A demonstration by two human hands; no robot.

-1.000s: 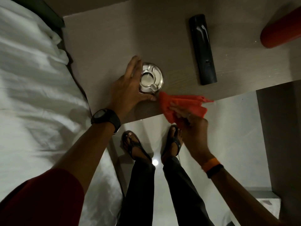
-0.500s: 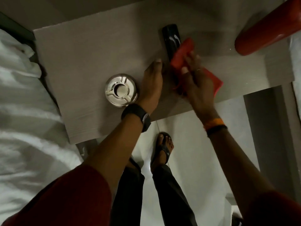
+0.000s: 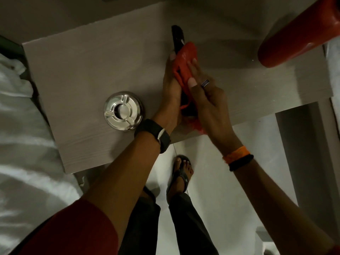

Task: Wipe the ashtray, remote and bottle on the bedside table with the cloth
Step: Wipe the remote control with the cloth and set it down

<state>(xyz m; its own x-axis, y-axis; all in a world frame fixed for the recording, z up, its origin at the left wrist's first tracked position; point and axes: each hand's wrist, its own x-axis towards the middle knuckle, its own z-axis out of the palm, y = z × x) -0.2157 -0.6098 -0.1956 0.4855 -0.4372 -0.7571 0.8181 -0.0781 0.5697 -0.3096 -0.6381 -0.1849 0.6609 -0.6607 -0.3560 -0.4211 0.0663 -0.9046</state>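
Note:
A black remote point(image 3: 177, 36) lies on the pale wooden bedside table point(image 3: 82, 67), mostly covered. My left hand point(image 3: 171, 89) grips its left side. My right hand point(image 3: 206, 96) presses a red-orange cloth point(image 3: 184, 65) onto the top of the remote. Only the remote's far tip and a dark strip between my hands show. To the left of my left wrist a shiny metal ashtray point(image 3: 123, 110) stands by itself on the table. A red bottle point(image 3: 298, 34) stands at the table's far right corner.
A bed with white sheets point(image 3: 22, 144) runs along the table's left side. Below the table's front edge are the pale floor point(image 3: 211, 162) and my sandalled feet point(image 3: 181, 173). A grey wall panel point(image 3: 303, 153) stands at the right.
My left hand has left the ashtray and taken hold of the remote. My right hand has carried the cloth from the table's front edge onto the remote.

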